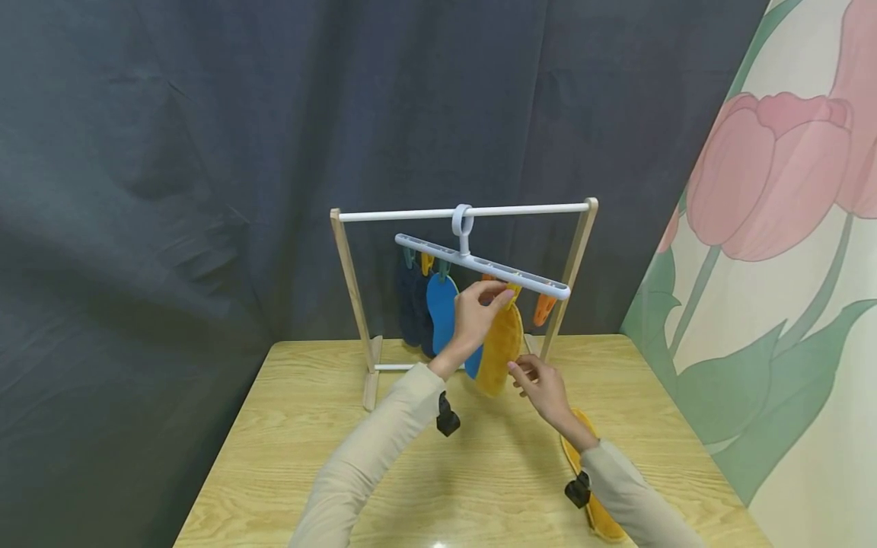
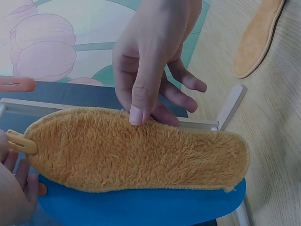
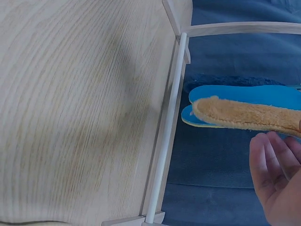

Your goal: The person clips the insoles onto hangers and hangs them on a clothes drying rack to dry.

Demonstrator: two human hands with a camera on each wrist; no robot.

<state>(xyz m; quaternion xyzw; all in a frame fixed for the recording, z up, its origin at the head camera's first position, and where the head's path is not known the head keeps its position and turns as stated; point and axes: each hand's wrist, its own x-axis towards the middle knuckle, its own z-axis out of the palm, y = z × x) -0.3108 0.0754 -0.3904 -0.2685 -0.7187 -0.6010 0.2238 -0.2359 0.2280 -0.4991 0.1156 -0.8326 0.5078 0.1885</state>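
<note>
A fuzzy yellow-orange insole [image 1: 503, 350] hangs by its wide end from a yellow clothespin [image 2: 22, 141] on the pale blue clip hanger [image 1: 503, 271]. At that clothespin my left hand [image 1: 474, 320] pinches with thumb and fingertips. Lower down, the right hand [image 1: 544, 388] holds the insole's long edge, thumb on the fuzzy face [image 2: 136, 155] and index behind, other fingers loose. Right behind it hang blue insoles [image 3: 244, 93], partly covered. Further left on the hanger are dark insoles [image 1: 412, 304]. An orange clothespin [image 1: 544, 310] hangs at the right end with nothing in it.
The hanger hooks over the white bar [image 1: 397, 215] of a wooden rack [image 1: 353, 285] on the table [image 1: 294, 426]. Another yellow insole [image 1: 604, 520] lies on the table under the right forearm. Behind stands a dark curtain [image 1: 205, 190]; a tulip-painted wall [image 1: 767, 304] is at right.
</note>
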